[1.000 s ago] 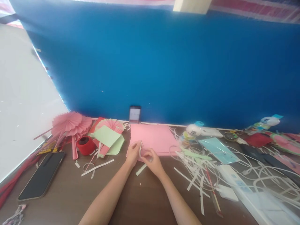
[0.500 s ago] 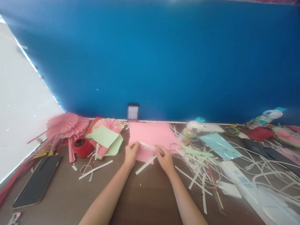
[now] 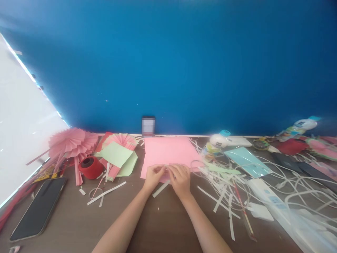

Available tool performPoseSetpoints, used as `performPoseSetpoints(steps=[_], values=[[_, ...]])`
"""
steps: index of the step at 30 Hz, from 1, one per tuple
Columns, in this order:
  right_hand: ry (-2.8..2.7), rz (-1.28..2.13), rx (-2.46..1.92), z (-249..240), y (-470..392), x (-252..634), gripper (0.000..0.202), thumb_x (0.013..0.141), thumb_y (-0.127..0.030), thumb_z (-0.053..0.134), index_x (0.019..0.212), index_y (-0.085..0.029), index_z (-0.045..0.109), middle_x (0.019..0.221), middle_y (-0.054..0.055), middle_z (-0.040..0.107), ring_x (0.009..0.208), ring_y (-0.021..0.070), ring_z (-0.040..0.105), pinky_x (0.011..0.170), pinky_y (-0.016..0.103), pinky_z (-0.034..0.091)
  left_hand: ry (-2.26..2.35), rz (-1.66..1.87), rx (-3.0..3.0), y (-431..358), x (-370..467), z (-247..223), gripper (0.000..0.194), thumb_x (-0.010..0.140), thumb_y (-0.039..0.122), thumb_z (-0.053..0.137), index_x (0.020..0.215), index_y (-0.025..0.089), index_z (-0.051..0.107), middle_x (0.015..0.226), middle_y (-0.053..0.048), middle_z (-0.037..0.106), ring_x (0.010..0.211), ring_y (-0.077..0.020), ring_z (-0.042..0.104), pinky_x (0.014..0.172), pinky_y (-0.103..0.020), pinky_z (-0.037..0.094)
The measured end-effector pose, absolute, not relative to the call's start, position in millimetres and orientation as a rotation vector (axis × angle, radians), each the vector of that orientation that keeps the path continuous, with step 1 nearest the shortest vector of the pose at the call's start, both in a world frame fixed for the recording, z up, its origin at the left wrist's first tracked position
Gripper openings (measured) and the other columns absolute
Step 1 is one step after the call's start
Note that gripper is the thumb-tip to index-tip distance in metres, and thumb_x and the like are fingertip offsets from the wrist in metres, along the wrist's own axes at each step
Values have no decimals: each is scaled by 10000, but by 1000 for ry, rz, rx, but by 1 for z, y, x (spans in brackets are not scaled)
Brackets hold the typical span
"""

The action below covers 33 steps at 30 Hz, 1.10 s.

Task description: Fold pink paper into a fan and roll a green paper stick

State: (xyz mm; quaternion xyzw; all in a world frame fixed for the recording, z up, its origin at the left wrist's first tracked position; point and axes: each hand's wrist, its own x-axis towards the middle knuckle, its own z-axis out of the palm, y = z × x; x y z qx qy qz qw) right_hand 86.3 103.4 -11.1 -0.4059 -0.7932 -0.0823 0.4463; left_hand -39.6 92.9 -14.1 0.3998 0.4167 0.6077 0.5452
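Note:
My left hand (image 3: 154, 175) and my right hand (image 3: 181, 178) meet over the near part of a pink paper sheet (image 3: 168, 151). Both are closed in a pinch, fingertips together. The pale paper strip that was stretched between them is now nearly all hidden behind the fingers. Just below the hands, another pale paper strip (image 3: 160, 190) lies slantwise, partly on the sheet's near edge and partly on the brown table (image 3: 158, 228).
Left are pink paper fans (image 3: 73, 142), folded green paper (image 3: 117, 154), a red roll (image 3: 91, 167) and a phone (image 3: 39, 207). Right are a glue bottle (image 3: 217, 142), scattered strips, a pencil-like stick (image 3: 244, 214) and a power strip (image 3: 271, 196) with tangled cables. A blue partition (image 3: 168, 70) rises behind.
My hands have come together, the right moving left and the left slightly right. The strip between them, plainly visible before, is now mostly covered by fingers. The view has shifted slightly.

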Motion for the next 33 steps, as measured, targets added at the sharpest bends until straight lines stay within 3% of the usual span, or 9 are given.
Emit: performPoseSetpoints(steps=[6,15,33], values=[[-2024,-205,-1007,-12,107,92,173,824,-152,439,845,-195,605,813,22,667,805,139,588,900,352,286,1029,1423,1068,89,-37,-8,219,664,305,626,808,151,684,854,-87,677,826,-227,614,797,-351,468],[-2075,-230,-983,-8,105,94,190,829,-142,421,886,-197,593,844,31,669,829,151,583,907,365,280,1137,1409,1183,86,-37,-13,162,708,329,578,780,183,582,656,-31,659,677,-182,621,684,-281,464],[-2057,-133,-966,-6,103,92,160,797,-142,443,836,-193,590,799,30,668,768,155,596,934,418,269,1144,1420,1366,86,-38,-10,131,730,255,522,754,178,625,741,-39,625,720,-157,565,711,-255,434]])
